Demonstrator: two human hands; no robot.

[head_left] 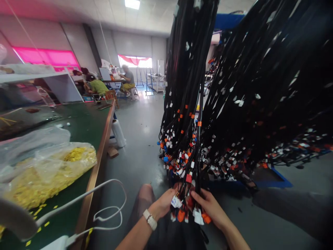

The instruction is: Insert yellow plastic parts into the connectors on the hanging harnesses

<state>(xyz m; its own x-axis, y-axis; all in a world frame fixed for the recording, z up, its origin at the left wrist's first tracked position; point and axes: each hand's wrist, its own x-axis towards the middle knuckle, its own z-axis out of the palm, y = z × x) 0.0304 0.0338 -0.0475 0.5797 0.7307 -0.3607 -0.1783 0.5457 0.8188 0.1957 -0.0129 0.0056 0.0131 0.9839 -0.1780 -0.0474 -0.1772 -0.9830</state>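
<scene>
Pinching hanging cables (191, 69) low, by their connectors (181, 215), beyond the right edge of the desk (80, 119); our left hand (164, 202) and right hand (212, 208) have fingers clamped on them, probably to limit swing.

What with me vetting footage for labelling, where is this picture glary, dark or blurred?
Head view: the ceiling light is blown out and the floor shows glare; head view: the hanging cables at picture right merge into near-black; head view: the grey curved object at lower left is blurred; head view: the left hand and right hand look fairly clear.
</scene>
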